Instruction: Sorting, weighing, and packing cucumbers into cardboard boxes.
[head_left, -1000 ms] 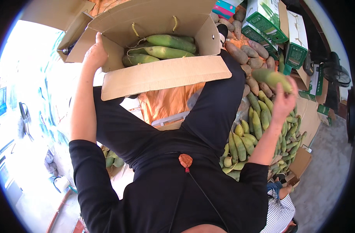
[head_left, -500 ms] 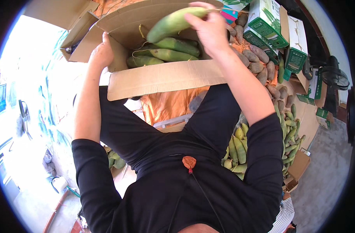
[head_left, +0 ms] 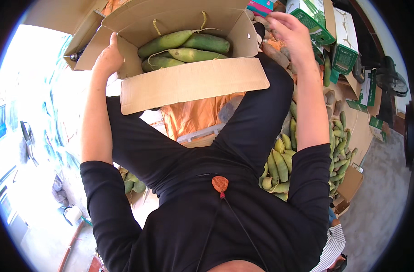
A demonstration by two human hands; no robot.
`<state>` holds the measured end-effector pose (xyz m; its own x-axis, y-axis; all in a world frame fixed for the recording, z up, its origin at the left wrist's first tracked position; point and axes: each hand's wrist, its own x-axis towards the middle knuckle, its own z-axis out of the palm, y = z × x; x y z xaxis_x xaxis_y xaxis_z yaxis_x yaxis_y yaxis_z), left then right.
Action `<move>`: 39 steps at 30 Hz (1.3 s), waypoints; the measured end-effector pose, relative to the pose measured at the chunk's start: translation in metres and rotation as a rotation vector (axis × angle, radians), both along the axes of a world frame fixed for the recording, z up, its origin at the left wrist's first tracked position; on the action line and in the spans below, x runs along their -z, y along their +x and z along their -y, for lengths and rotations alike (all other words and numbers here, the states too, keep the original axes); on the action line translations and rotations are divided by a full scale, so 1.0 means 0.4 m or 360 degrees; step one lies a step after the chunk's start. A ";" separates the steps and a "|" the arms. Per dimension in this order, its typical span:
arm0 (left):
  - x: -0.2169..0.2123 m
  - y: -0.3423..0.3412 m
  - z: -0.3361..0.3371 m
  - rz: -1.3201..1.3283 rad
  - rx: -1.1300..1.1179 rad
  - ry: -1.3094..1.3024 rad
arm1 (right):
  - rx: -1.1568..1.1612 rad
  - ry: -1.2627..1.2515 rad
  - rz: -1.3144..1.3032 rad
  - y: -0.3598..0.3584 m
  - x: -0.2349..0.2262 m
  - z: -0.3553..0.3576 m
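An uncapped cardboard box [head_left: 195,86] sits tilted at my knees, its near flap folded out toward me. Inside lie several long green radishes [head_left: 200,55] with thin root tails, and yellow rope loops [head_left: 204,20] poke through the far wall. My left hand [head_left: 109,58] grips the box's left flap, one finger stretched along it. Beyond the right side of the box, my right hand [head_left: 295,38] is raised with its fingers apart and nothing in them.
Brown tubers [head_left: 276,55] lie on orange sheeting at the right. Green-and-white cartons [head_left: 311,20] stand behind them. More green radishes [head_left: 338,152] are heaped at the right, with others [head_left: 278,165] beside my thigh. A black fan [head_left: 390,79] stands far right.
My right hand has let go of a green radish, which now rests in the box, and has moved right. The box has shifted slightly left and away from me; my left hand stays on it.
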<state>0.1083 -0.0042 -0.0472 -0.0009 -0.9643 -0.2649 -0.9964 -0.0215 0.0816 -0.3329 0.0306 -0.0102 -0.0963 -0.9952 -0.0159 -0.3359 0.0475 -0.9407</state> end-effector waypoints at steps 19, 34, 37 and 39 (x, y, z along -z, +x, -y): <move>-0.005 -0.010 -0.004 -0.0088 -0.0051 -0.0036 | 0.0867 0.0818 0.0109 -0.318 0.427 -0.448; -0.015 -0.009 0.003 -0.0078 -0.0085 -0.0068 | 0.0799 0.0757 0.0317 -0.279 0.374 -0.417; -0.025 -0.001 0.007 -0.0127 -0.0143 -0.0056 | 0.0658 0.0682 0.0150 -0.240 0.229 -0.294; -0.055 -0.015 0.009 -0.0215 -0.0266 0.0084 | 0.0558 0.0642 0.0046 -0.207 0.150 -0.224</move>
